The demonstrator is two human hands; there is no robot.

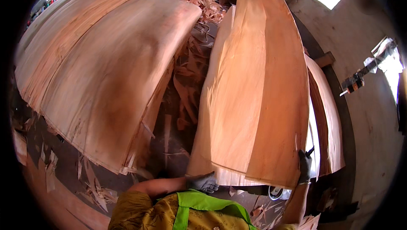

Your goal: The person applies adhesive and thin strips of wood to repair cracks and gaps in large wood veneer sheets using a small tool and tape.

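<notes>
A long sheet of wood veneer [282, 103], orange-tan and curved by the lens, lies in front of me over a paler veneer sheet [233, 94]. My right hand [304, 168], in a dark grey glove, is closed at the near right edge of the top sheet, with one finger sticking outward. Part of its grip is hidden by the edge. At the near left corner of the paler sheet is my left hand [203, 183], also gloved in grey. Its fingers stretch to the right beside the edge, and no object shows in them.
A large veneer stack [114, 73] fills the left side, with another stack [330, 115] at the right. Torn veneer scraps [184, 86] litter the gap between, and a heap of shavings [205, 5] lies behind. A pale wall [360, 39] rises at the right.
</notes>
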